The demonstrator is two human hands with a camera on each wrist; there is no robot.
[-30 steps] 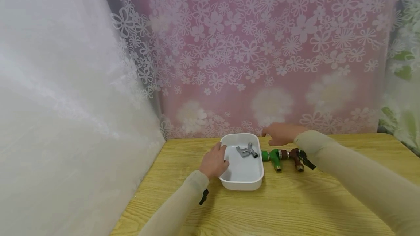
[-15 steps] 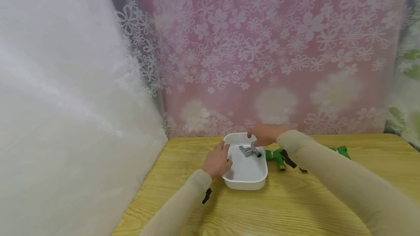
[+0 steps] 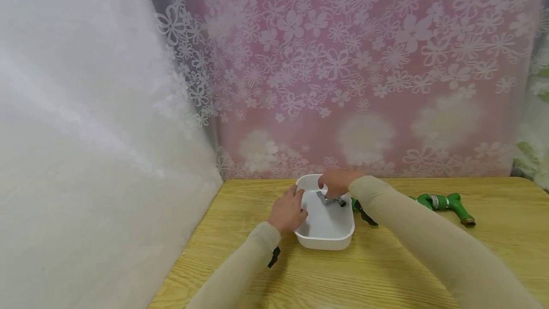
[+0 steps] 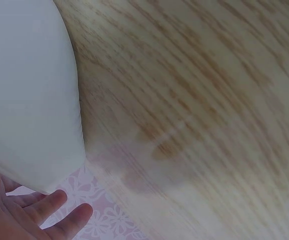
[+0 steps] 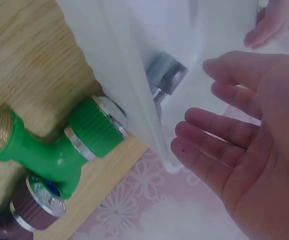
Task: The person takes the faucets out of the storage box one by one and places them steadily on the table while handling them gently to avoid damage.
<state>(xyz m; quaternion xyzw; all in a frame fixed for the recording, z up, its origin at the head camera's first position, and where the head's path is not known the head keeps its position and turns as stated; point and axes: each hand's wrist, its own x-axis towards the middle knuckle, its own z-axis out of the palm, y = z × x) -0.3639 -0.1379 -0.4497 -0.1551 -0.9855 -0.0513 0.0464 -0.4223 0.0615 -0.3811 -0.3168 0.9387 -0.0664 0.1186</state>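
A white plastic basin [image 3: 326,243] stands on the wooden table, with a silver tap [image 3: 340,201] lying inside it. My left hand [image 3: 286,210] rests on the basin's left rim, thumb toward the inside; in the left wrist view its fingers [image 4: 49,207] reach past the rim, loosely straight. Over the back right part of the basin hangs my right hand [image 3: 339,182], partly covering the tap. The right wrist view shows that hand's fingers [image 5: 209,150] spread and relaxed, apart from the tap's cylindrical end [image 5: 167,72], with nothing between them.
Beside the basin's right wall lie a green tap [image 5: 49,155] with a threaded brass outlet and a brown tap [image 5: 37,205]. Farther right is another green tap [image 3: 459,209]. The right sleeve [image 3: 411,223] hides part of this row. A pink flowered curtain [image 3: 364,85] hangs behind the table [image 3: 343,280].
My right hand has moved left and down, from above the green tap beside the basin to over the silver tap inside. The left hand has kept its place on the rim.
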